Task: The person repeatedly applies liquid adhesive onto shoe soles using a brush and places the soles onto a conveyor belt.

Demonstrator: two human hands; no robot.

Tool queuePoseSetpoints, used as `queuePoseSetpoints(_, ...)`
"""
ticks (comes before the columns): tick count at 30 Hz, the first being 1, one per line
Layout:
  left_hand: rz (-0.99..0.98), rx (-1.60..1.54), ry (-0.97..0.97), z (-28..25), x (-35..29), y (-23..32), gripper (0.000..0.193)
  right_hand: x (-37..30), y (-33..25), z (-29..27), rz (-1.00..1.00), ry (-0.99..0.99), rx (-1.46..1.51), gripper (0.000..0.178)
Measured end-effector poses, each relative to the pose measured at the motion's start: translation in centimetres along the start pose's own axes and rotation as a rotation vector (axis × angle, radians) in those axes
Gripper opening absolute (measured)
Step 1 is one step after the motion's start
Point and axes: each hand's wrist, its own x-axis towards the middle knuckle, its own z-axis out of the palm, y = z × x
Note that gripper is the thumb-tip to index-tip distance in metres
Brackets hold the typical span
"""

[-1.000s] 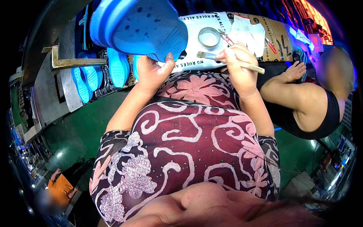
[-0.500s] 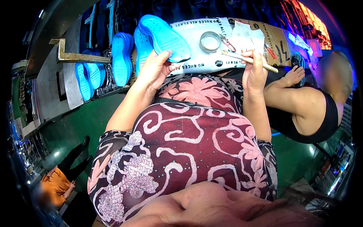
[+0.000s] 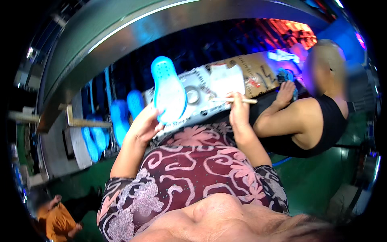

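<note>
My left hand [image 3: 144, 122] grips the heel end of a bright blue shoe sole [image 3: 169, 92], thumb on its face. The sole is held up over the worktop, its broad face toward me and its dotted end pointing away. In my right hand [image 3: 240, 111], the fingers are closed round a thin pale-handled brush [image 3: 249, 101], tip pointing left. Between the hands, a small round glass jar [image 3: 192, 95] stands on printed white sheeting [image 3: 203, 78]. Blur hides what the jar holds.
Several more blue soles [image 3: 119, 121] lie to the left, near a wooden bracket [image 3: 86, 122]. A white paper [image 3: 229, 80] lies beside brown cardboard [image 3: 258, 74]. A metal beam [image 3: 121, 38] spans the far side. Another person [image 3: 306, 117] sits close on my right, handling a shoe [image 3: 285, 76].
The view has shifted, so the bench sits lower in it. The sole has turned from slanted to nearly upright, its face more toward me. Both hands keep their holds.
</note>
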Motion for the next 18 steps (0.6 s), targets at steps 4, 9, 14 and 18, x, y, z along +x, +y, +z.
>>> queuePoseSetpoints(4,-0.113,0.231,-0.392,6.1,0.7,3.4,0.068,-1.0,-0.5,-0.3,-0.005,0.042,-0.081,0.029)
queuePoseSetpoints(9,0.088,0.443,-0.825,16.1,11.8,10.2,0.059,-1.1,-0.6,-0.6,0.013,0.114,-0.028,0.035)
queuePoseSetpoints(14,0.156,-0.041,-0.563,25.8,20.9,12.6,0.043,-0.5,-1.0,-0.5,-0.007,0.145,-0.04,0.034)
queuePoseSetpoints(18,0.192,0.157,-0.718,22.4,16.1,9.3,0.04,-0.8,-0.2,-0.8,0.013,0.127,-0.012,0.031)
